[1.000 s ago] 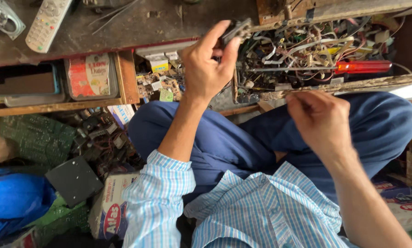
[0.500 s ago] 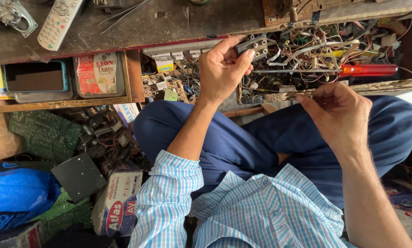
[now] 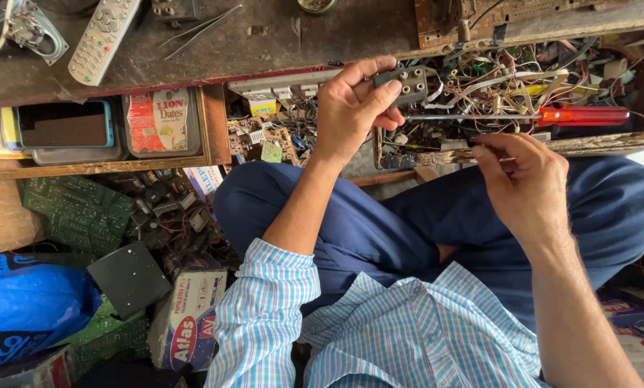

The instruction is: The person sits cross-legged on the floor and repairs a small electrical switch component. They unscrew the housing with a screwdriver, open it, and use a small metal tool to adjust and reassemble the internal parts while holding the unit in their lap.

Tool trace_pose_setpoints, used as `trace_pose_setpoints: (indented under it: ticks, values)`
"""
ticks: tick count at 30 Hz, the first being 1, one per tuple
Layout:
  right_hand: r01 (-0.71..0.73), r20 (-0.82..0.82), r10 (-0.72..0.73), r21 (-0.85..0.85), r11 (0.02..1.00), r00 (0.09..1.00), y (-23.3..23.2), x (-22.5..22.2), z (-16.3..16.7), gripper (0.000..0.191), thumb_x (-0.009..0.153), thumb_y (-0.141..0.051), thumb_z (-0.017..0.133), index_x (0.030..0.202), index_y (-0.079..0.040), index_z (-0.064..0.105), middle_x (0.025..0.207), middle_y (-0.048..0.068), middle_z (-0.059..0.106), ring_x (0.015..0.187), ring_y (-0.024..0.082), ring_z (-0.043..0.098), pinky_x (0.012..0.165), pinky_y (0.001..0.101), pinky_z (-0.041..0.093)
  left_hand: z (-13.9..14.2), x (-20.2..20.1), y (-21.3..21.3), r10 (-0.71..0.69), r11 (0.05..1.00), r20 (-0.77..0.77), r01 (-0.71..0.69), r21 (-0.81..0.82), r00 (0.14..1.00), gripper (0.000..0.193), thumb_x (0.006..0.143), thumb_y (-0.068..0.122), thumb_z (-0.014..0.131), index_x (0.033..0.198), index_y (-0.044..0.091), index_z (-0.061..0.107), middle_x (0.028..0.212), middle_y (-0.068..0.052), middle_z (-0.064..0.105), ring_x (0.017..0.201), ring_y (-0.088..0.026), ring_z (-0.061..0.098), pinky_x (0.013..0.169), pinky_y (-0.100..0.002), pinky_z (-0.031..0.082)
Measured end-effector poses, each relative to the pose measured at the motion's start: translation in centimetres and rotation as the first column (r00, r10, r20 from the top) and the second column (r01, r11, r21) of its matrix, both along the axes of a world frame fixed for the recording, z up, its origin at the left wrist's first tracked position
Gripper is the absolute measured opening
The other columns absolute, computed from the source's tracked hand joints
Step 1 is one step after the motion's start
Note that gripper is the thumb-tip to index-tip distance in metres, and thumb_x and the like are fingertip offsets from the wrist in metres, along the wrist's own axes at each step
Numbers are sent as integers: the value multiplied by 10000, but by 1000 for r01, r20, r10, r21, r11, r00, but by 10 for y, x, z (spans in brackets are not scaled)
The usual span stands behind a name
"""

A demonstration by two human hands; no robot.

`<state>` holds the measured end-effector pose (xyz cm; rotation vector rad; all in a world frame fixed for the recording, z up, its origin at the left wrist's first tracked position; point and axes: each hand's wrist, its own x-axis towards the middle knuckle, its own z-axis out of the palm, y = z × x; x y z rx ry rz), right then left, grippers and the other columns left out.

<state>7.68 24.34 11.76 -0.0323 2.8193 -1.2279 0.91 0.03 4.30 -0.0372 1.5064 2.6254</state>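
We count two hands, one grey socket block (image 3: pixel 402 85), one red-handled screwdriver (image 3: pixel 523 116), one remote (image 3: pixel 105 37). Our left hand (image 3: pixel 350 108) has its grip closed on the block, thumb on its face, fingers behind, raised in front of the surface (image 3: pixel 264 43) edge. Our right hand (image 3: pixel 526 183) pinches thumb and forefinger together just below the screwdriver shaft; we cannot tell what, if anything, sits between them. The open drawer (image 3: pixel 587 142) holds tangled wires, with the screwdriver lying across them. One shelf compartment (image 3: pixel 210 126) holds a phone and a red box.
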Motion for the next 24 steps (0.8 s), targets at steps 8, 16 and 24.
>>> trace_pose_setpoints:
  ticks: [8, 16, 24]
  values:
    - [10, 13, -10, 24, 1000, 1000, -2, -6, -3, 245, 942, -167, 847, 1021, 27, 720, 899, 105, 720, 784, 149, 712, 673, 278, 572, 1, 0, 0, -18, 1000, 75, 20, -22, 997, 357, 988, 103, 718, 1272, -96, 636, 888, -107, 743, 664, -145, 733, 570, -241, 607]
    - [-13, -56, 12, -10, 1000, 998, -4, -10, -2, 203, 1101, -173, 685, 1110, 24, 731, 910, 116, 704, 778, 144, 690, 704, 280, 549, 2, -2, -1, -9, 998, 119, 15, -54, 993, 376, 981, 176, 724, 1230, -99, 662, 839, -103, 744, 640, -150, 739, 552, -243, 610]
    - [-4, -78, 5, 12, 1000, 997, -4, -12, -7, 291, 1159, -203, 676, 977, 24, 696, 786, 105, 634, 686, 153, 608, 647, 301, 472, 3, -3, -1, -8, 997, 135, 17, -69, 991, 405, 983, 226, 732, 1218, -99, 678, 807, -81, 722, 623, -155, 740, 532, -241, 604]
